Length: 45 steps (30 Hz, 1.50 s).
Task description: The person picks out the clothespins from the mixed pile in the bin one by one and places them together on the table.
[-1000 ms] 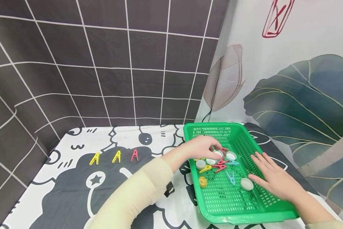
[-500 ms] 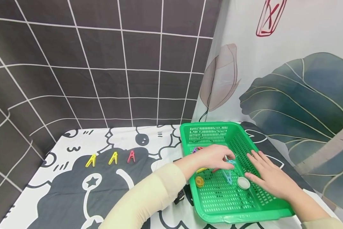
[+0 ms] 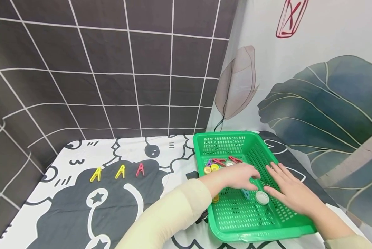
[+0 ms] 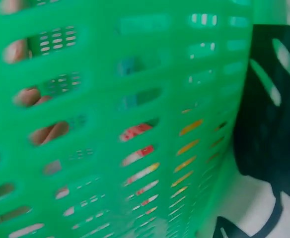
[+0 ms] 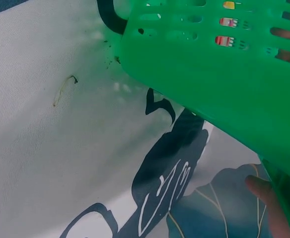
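Observation:
My left hand point(image 3: 240, 175) reaches into the green plastic basket point(image 3: 248, 237), thumb and index finger apart, with nothing visible between them. Just under its fingertips are a blue clothespin point(image 3: 246, 194), partly hidden, and a white bottle cap point(image 3: 262, 197). Behind it lie red clothespins point(image 3: 219, 161), a purple clothespin point(image 3: 209, 162) and a yellow cap point(image 3: 215, 167); the hand covers other pieces. My right hand point(image 3: 293, 190) rests with straight fingers against the basket's right side. Through the slots in the left wrist view, some red pieces point(image 4: 136, 131) show.
On the patterned cloth at left stand a yellow clothespin point(image 3: 96, 174), a second yellow clothespin point(image 3: 120, 171) and a red clothespin point(image 3: 140, 169), in a row. A dark tiled curtain point(image 3: 111, 69) hangs behind the table. A black object point(image 3: 202, 216) shows beside the basket's left wall.
My left hand has moved right and toward me inside the basket, away from the clothespins and caps at its far left. My right hand stays on the basket. The view has turned slightly right.

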Each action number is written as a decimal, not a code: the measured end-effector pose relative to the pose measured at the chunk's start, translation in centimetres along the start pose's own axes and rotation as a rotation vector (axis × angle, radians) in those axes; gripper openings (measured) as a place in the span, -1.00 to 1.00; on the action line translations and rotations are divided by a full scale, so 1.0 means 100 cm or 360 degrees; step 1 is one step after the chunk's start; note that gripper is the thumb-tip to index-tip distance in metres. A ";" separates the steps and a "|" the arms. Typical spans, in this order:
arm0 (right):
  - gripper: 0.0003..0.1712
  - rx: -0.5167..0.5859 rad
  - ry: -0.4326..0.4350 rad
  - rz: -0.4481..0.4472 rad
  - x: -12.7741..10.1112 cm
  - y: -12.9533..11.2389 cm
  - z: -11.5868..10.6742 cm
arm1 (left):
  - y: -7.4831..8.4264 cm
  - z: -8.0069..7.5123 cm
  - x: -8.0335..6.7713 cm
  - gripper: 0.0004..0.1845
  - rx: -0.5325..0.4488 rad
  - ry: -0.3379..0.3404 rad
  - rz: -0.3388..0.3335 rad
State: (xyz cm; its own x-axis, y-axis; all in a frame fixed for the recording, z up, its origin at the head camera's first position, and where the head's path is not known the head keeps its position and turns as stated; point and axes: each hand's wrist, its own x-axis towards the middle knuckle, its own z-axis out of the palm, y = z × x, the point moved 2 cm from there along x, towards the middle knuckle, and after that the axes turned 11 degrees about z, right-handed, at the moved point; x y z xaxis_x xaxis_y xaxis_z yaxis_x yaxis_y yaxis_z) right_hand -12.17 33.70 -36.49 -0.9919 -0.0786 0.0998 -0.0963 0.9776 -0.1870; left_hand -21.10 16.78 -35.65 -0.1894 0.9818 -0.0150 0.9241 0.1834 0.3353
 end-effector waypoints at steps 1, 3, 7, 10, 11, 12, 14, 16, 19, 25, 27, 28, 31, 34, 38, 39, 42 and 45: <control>-0.20 0.0003 -0.0001 -0.0003 0.000 0.000 0.000 | 0.000 0.002 0.001 -0.53 0.0014 -0.0014 0.0010; -0.20 0.0002 0.0002 -0.0012 0.001 -0.001 0.001 | 0.000 0.007 0.002 -0.54 0.0034 -0.0045 0.0025; -0.21 -0.0004 0.0017 -0.0028 0.001 -0.001 0.001 | 0.001 0.013 0.002 -0.54 0.0049 -0.0107 0.0035; -0.20 0.0000 0.0011 -0.0026 0.000 0.000 0.002 | 0.001 0.017 0.002 -0.52 0.0050 -0.0148 0.0010; -0.20 0.0001 0.0005 -0.0021 0.000 0.000 0.002 | 0.001 0.018 0.003 -0.50 0.0041 -0.0160 0.0002; -0.20 0.0001 0.0002 -0.0018 0.000 0.000 0.001 | 0.001 0.019 0.003 -0.49 0.0036 -0.0175 -0.0008; -0.19 -0.0004 -0.0003 -0.0012 0.000 0.000 0.001 | 0.000 0.022 0.004 -0.45 0.0002 -0.0212 -0.0036; -0.19 -0.0010 0.0007 -0.0018 0.001 0.000 0.001 | -0.002 0.026 0.005 -0.42 -0.0028 -0.0249 -0.0073; -0.19 -0.0012 0.0002 -0.0020 0.002 0.001 0.002 | -0.004 0.030 0.005 -0.38 -0.0048 -0.0306 -0.0128; -0.20 0.0007 -0.0014 0.0015 0.000 0.003 0.002 | -0.005 0.039 0.008 -0.33 0.0052 -0.0475 -0.0167; -0.20 0.0008 -0.0010 0.0012 0.000 0.003 0.003 | -0.006 0.041 0.009 -0.32 0.0113 -0.0540 -0.0200; -0.19 0.0008 -0.0011 0.0009 0.001 0.003 0.003 | -0.007 0.041 0.009 -0.32 0.0143 -0.0563 -0.0214; -0.19 0.0007 -0.0010 -0.0002 0.002 0.003 0.003 | -0.007 0.041 0.008 -0.31 0.0185 -0.0602 -0.0244; -0.19 0.0010 -0.0012 0.0001 0.002 0.002 0.003 | -0.007 0.040 0.008 -0.33 0.0138 -0.0561 -0.0237; -0.19 0.0006 -0.0008 0.0000 0.002 0.002 0.003 | -0.008 0.039 0.007 -0.38 0.0069 -0.0499 -0.0229; -0.19 0.0003 -0.0002 -0.0005 0.002 0.002 0.003 | -0.008 0.038 0.006 -0.38 0.0066 -0.0492 -0.0227; -0.19 -0.0002 0.0013 -0.0019 0.002 0.003 0.003 | -0.008 0.038 0.005 -0.39 0.0078 -0.0480 -0.0236; -0.19 -0.0001 0.0017 -0.0021 0.002 0.003 0.003 | -0.008 0.037 0.004 -0.42 0.0126 -0.0466 -0.0265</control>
State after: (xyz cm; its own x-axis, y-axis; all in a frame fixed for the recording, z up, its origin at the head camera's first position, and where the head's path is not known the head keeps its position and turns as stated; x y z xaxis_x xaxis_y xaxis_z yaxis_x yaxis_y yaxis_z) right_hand -12.41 33.91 -36.85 -0.9896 -0.0891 0.1128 -0.1091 0.9767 -0.1850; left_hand -20.70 17.16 -39.42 -0.2469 0.9087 -0.3367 0.9137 0.3340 0.2314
